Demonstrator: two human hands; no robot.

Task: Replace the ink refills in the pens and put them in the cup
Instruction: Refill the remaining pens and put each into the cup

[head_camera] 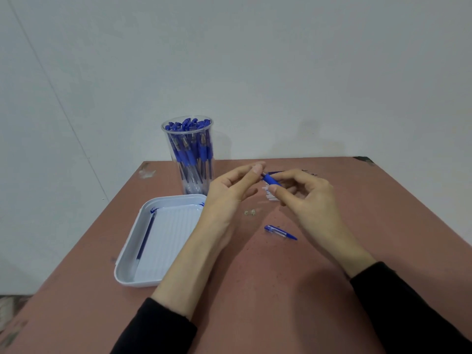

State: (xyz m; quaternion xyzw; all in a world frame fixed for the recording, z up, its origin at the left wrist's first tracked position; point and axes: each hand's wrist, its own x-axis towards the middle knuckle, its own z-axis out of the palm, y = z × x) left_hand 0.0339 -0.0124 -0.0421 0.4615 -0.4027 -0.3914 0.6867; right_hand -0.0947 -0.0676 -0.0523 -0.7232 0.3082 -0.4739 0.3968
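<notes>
Head | left hand [229,190] fingers pinch pen [271,179] tip — right hand [306,198] fingers clamp grip

Taking bearings from the blue-gripped pen [272,180] pinched between left hand [227,192] and right hand [306,198]: a tall clear plastic cup [187,159] packed with pens blocks 10 o'clock, a white rectangular plastic tray [127,251] fills 8 o'clock. A row of small white tubes [271,194] lies just beneath; a short clear pen barrel [280,232] lies at 6 o'clock. Bare reddish-brown desk [396,226] opens from 2 to 4 o'clock
</notes>
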